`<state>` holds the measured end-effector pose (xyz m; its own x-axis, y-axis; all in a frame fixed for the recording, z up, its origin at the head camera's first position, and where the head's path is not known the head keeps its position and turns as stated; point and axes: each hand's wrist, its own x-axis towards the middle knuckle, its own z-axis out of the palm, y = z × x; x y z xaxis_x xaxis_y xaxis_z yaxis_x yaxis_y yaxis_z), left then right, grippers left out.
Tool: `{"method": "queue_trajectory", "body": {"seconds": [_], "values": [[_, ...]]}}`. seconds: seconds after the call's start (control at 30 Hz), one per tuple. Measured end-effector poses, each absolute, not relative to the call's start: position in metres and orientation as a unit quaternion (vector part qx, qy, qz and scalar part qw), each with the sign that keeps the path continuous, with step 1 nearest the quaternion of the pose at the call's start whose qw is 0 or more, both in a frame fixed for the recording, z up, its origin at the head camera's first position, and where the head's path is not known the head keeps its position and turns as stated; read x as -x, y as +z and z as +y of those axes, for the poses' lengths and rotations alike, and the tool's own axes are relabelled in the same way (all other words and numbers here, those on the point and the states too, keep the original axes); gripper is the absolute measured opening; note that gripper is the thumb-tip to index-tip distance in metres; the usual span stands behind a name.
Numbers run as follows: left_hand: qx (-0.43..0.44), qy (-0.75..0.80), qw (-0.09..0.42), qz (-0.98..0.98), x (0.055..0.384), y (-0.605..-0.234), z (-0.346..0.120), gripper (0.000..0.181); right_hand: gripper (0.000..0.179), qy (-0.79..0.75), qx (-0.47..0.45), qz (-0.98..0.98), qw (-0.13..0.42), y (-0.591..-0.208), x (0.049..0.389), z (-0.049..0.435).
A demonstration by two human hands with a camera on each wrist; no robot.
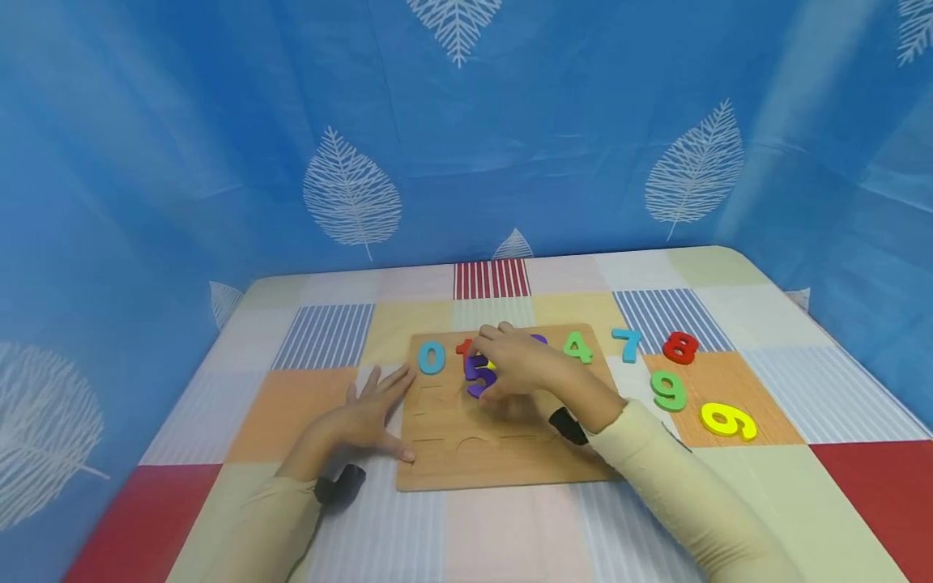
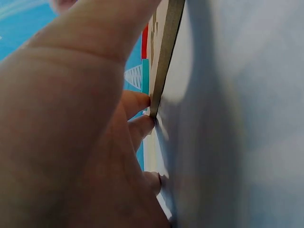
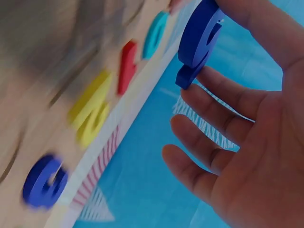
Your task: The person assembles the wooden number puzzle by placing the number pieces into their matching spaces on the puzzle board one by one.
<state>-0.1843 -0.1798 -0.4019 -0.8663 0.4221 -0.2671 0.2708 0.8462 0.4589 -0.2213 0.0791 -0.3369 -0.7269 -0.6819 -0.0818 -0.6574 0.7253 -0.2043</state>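
Note:
My right hand (image 1: 517,360) pinches a purple number 5 (image 1: 479,376) between thumb and fingers, over the wooden number board (image 1: 466,465). In the right wrist view the 5 (image 3: 195,35) is tilted and held clear of the board, the other fingers spread. My left hand (image 1: 364,417) lies at the board's left edge, fingers spread, fingertips and thumb touching it. Along the board's top row sit a blue 0 (image 1: 431,357), a red 1 (image 3: 127,67), a yellow 2 (image 3: 90,107), a purple 3 (image 3: 45,183) and a green 4 (image 1: 577,347). The right hand partly hides that row in the head view.
Right of the board lie a blue 7 (image 1: 628,345), a red 8 (image 1: 680,347), a green 9 (image 1: 668,391) and a yellow 6 (image 1: 729,422). A patchwork cloth (image 1: 306,279) covers the table. Blue leaf-patterned curtain (image 1: 554,162) hangs behind and at both sides.

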Motion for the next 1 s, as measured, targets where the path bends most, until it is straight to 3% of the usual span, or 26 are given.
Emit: {"method": "queue_trajectory", "body": {"seconds": [0.7, 1.0], "values": [[-0.207, 0.203, 0.189, 0.938, 0.191, -0.402, -0.175, 0.121, 0.066, -0.057, 0.366, 0.920, 0.126, -0.355, 0.227, 0.014], [-0.176, 0.188, 0.194, 0.947, 0.188, -0.401, -0.179, 0.118, 0.069, -0.052, 0.360, 0.919, 0.155, -0.361, 0.221, 0.000]]}}
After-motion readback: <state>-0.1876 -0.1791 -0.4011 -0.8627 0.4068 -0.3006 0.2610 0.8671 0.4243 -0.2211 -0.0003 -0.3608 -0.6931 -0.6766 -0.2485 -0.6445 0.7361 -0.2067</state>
